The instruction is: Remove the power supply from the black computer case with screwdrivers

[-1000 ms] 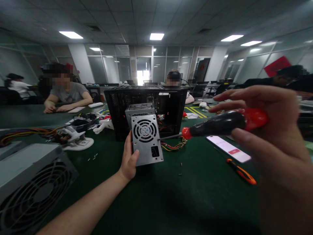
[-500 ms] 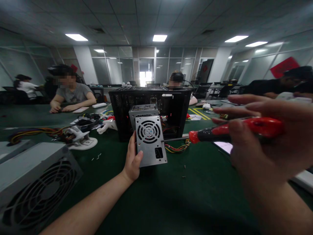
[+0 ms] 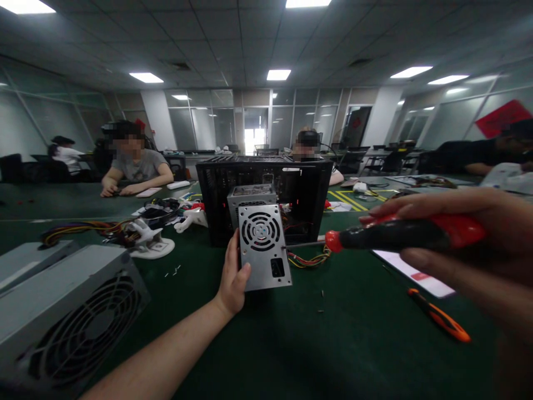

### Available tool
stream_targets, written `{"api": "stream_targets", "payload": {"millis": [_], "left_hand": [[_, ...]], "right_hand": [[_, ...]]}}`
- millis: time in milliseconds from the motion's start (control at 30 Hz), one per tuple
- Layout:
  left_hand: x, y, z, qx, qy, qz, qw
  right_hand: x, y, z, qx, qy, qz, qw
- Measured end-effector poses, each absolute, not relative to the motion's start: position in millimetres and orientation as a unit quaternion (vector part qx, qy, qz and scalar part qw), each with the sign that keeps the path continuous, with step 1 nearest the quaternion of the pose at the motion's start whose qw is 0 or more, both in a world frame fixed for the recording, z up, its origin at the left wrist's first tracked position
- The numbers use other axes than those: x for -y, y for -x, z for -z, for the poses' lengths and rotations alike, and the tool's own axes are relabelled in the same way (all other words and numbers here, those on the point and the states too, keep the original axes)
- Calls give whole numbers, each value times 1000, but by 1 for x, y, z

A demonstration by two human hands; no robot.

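Observation:
My left hand (image 3: 234, 280) is closed around the lower left side of a silver power supply (image 3: 259, 272), its thumb on the face. That face has a round fan grille and a socket, and it stands tilted in front of an open black computer case (image 3: 325, 194). In my right hand (image 3: 470, 239), blurred, is a red and black screwdriver (image 3: 395, 233). Its shaft points left, and the tip is at the right edge of the power supply's face; whether it touches a screw there I cannot tell. A grey metal box (image 3: 252, 193) shows just behind the face.
Another large power supply (image 3: 75, 316) lies at the left, near a white stand (image 3: 152, 244). Small screws (image 3: 320, 311) lie on the green table (image 3: 266, 355). An orange and black tool (image 3: 439, 315) and a lit tablet (image 3: 416, 275) are at right. A person (image 3: 137, 166) sits across.
The view has shifted, so everything sits lower and further right. My right hand's fingers, raised before, are now closer around the screwdriver handle. The orange tool has come into view.

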State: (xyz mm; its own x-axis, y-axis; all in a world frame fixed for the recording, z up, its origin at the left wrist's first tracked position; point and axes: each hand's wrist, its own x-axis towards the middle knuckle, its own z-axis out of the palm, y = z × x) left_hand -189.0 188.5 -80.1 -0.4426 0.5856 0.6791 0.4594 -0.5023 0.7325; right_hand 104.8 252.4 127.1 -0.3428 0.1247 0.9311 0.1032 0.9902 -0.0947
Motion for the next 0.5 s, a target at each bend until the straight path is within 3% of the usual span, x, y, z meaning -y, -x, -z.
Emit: {"api": "stream_targets", "payload": {"millis": [167, 233, 333, 400, 500], "left_hand": [[-187, 191, 80, -499, -532, -682, 46], [-187, 192, 81, -499, -531, -683, 46], [-188, 193, 84, -495, -526, -689, 48], [-188, 194, 85, -494, -522, -694, 48], [-188, 193, 85, -495, -520, -694, 48]], "right_hand": [[-247, -84, -107, 722, 209, 95, 652], [-247, -75, -100, 709, 165, 108, 677], [-245, -64, -97, 706, 52, 36, 706], [-242, -64, -101, 728, 2, -8, 685], [-239, -82, -113, 814, -14, -46, 579]]}}
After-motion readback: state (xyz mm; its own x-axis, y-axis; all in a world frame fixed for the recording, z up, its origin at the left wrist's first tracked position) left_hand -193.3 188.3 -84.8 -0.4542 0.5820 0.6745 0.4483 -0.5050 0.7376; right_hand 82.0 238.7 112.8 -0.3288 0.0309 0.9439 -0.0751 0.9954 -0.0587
